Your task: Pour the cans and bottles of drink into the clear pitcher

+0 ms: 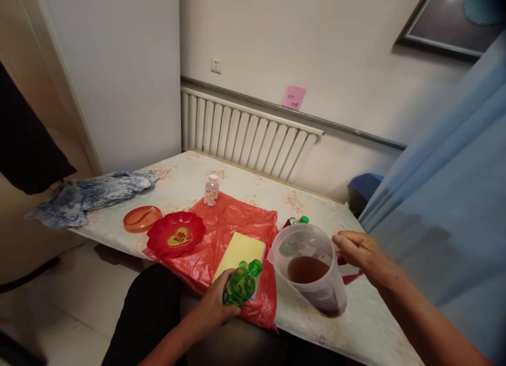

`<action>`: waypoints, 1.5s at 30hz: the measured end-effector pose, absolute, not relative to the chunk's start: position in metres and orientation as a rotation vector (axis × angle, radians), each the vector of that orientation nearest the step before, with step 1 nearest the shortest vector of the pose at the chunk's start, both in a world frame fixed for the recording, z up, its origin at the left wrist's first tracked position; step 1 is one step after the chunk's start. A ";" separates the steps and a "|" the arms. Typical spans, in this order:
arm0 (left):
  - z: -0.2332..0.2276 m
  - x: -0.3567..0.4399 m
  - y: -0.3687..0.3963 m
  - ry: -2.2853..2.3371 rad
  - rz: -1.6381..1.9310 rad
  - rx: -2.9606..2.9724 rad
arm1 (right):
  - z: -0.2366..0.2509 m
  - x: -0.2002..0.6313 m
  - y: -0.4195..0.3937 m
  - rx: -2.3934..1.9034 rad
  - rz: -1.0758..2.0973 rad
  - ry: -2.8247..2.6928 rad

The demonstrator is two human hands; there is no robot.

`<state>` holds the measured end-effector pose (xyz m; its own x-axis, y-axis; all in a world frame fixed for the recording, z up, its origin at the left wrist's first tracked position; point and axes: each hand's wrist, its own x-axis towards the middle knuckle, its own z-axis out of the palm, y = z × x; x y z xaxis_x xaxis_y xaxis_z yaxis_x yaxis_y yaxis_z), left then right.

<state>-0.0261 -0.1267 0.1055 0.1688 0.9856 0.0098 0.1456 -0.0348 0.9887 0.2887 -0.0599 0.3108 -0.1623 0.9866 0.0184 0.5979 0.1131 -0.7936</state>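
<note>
My left hand (216, 301) is wrapped around a green plastic bottle (242, 284) at the table's front edge; its mouth looks uncapped. In my right hand (358, 250) is the handle of a clear plastic pitcher (334, 292), tilted toward the left, with brown liquid (307, 270) inside. The pitcher's spout faces the bottle, and the two are apart. Under and behind the bottle lies a yellow paper or booklet (241, 252) on a red plastic bag (221, 218). Behind the pitcher, a green cap (304, 219) and part of a dark red item show, mostly hidden.
On the table (177, 168) are a red scalloped plate (193, 221), an orange round lid or dish (142, 218), a small white-capped bottle (212, 191) and a blue patterned cloth (114, 189). A radiator (245, 131) runs along the wall. Blue curtain (443, 128) hangs at the right.
</note>
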 end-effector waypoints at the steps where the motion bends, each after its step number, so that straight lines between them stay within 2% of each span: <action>1: 0.105 -0.025 -0.127 1.198 1.016 1.412 | 0.310 0.289 -0.060 -1.550 0.884 -1.845; 45: 0.102 -0.016 -0.129 1.278 0.947 1.465 | 0.339 0.258 -0.061 -1.433 0.499 -2.414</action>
